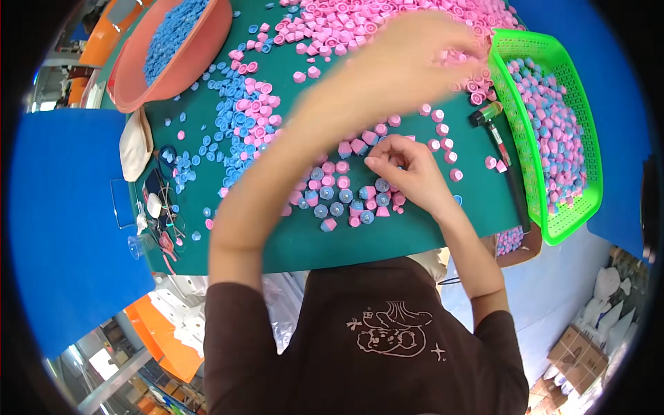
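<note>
My left arm stretches across the green table to the far right. My left hand (449, 52), smeared by motion, is over the pink cup-shaped pieces (332, 28) near the basket's far end; its fingers cannot be read. Lower down, my right hand (408, 169) is closed, thumb and forefinger pinched together just above the table. Whatever it holds, if anything, is hidden. Beside it lie small pink cups (382, 129) and several pieces joined from pink and blue parts (336, 208), some blue side up. Loose blue caps (232, 104) are spread left of my left forearm.
A pink basin (220, 34) of blue caps stands far left. On the right, a green basket (593, 166) holds many pink-and-blue pieces, with a hammer (494, 124) beside it. Scissors (168, 245), a cloth pouch (135, 146) and a clear cup (137, 246) are near the left edge.
</note>
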The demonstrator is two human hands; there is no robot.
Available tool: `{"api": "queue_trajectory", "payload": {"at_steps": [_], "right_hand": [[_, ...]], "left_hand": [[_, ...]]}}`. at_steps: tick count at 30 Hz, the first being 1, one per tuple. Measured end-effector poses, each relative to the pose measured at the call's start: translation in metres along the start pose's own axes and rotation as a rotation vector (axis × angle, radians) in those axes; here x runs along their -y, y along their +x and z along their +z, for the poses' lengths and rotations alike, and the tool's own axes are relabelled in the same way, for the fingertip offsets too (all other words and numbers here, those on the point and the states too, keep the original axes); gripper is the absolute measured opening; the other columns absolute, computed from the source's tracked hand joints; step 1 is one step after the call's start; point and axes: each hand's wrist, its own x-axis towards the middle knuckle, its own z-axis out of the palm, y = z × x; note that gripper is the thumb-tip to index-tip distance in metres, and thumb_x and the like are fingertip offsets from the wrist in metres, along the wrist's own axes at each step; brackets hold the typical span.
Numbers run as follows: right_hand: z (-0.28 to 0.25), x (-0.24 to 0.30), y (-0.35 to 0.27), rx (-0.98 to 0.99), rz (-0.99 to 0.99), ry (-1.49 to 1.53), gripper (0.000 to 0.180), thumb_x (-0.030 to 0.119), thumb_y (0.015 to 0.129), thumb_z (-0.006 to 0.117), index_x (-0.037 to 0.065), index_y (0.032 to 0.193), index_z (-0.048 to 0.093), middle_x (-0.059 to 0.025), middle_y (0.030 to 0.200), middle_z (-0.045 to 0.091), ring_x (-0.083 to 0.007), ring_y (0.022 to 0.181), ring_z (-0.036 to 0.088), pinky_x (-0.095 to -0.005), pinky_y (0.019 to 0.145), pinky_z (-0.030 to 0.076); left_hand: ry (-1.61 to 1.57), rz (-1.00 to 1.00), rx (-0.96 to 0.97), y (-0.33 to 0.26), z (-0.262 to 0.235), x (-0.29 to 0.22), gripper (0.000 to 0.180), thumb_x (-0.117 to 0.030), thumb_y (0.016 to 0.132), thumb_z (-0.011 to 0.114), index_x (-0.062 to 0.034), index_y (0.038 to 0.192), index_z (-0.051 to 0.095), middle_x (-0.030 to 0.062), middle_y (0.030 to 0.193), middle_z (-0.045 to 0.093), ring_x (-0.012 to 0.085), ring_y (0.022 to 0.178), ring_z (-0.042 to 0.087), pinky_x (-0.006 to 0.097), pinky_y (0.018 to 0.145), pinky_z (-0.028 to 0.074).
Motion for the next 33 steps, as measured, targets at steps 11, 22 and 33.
{"api": "queue_trajectory", "payload": {"at_steps": [11, 22, 33], "right_hand": [[0.013, 0.019, 0.022, -0.073, -0.260, -0.860, 0.041, 0.014, 0.077, 0.075, 0.000, 0.112, 0.058, -0.0156, 0.095, 0.059, -0.0362, 0.084, 0.064, -0.0442, 0.071, 0.053], [0.037, 0.006, 0.043, -0.229, -0.339, -0.634, 0.039, 0.008, 0.079, 0.072, 0.003, 0.115, 0.059, -0.0144, 0.094, 0.059, -0.0320, 0.080, 0.063, -0.0406, 0.072, 0.052], [0.038, 0.007, 0.062, -0.039, -0.182, 0.133, 0.038, 0.003, 0.084, 0.057, 0.000, 0.121, 0.055, -0.0052, 0.089, 0.057, -0.0089, 0.061, 0.052, -0.0246, 0.048, 0.042]], "left_hand": [[0.387, -0.552, 0.365, -0.157, -0.081, 0.049, 0.031, -0.017, 0.078, 0.074, -0.0038, 0.104, 0.063, 0.0108, 0.096, 0.058, 0.0272, 0.088, 0.060, 0.038, 0.079, 0.049], [0.215, -0.543, 0.330, -0.160, -0.061, 0.054, 0.041, -0.015, 0.075, 0.078, -0.0045, 0.112, 0.064, 0.0071, 0.096, 0.059, 0.0177, 0.075, 0.057, 0.030, 0.068, 0.049], [-0.423, -0.839, 0.191, -0.154, -0.059, 0.068, 0.035, -0.006, 0.086, 0.070, 0.0008, 0.119, 0.059, 0.0064, 0.105, 0.065, 0.0103, 0.086, 0.065, 0.023, 0.070, 0.051]]}}
